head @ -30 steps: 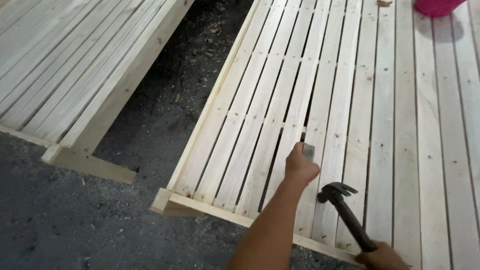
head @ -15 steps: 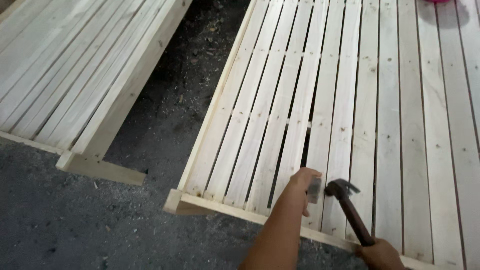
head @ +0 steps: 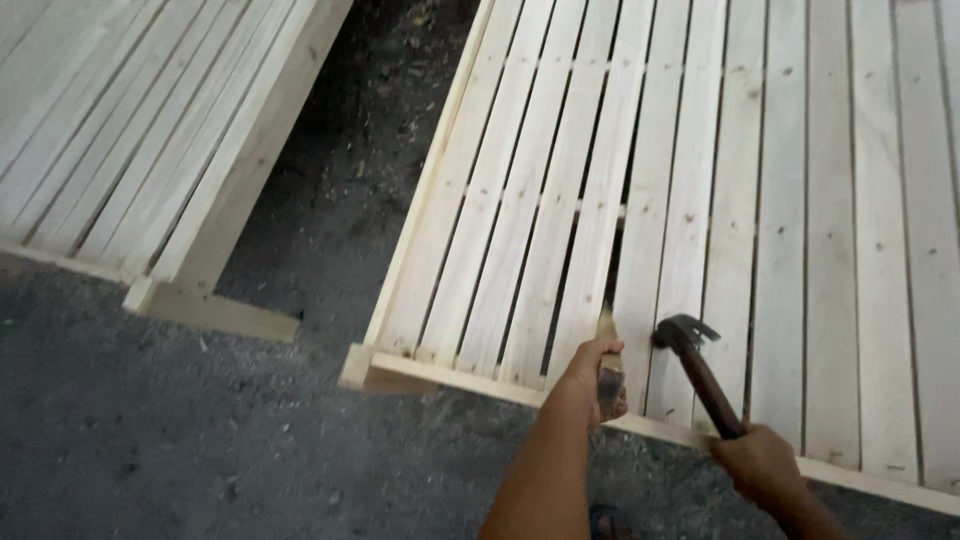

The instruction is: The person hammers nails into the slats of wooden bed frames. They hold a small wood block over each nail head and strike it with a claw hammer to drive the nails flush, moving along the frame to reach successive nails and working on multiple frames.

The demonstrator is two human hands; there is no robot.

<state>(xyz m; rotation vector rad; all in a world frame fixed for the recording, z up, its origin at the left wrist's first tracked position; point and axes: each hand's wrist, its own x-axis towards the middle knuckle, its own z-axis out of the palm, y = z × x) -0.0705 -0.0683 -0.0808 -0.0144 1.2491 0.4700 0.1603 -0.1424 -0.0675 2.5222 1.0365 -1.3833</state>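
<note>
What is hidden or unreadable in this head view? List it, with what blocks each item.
- Lower end of the wooden wedge: covered by the left hand.
- Hammer grip end: wrapped inside the right hand.
- Hammer striking face: too blurred to make out.
- Right side of the slatted panel: cut off by the frame edge.
- Second panel: cut off at the top and left edges.
- Nails: too small to tell.

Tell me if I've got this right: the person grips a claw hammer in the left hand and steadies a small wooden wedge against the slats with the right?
Not quite: the hands are swapped. The head view shows the claw hammer in the right hand, and the left hand steadies the small wooden wedge against the slats.
</note>
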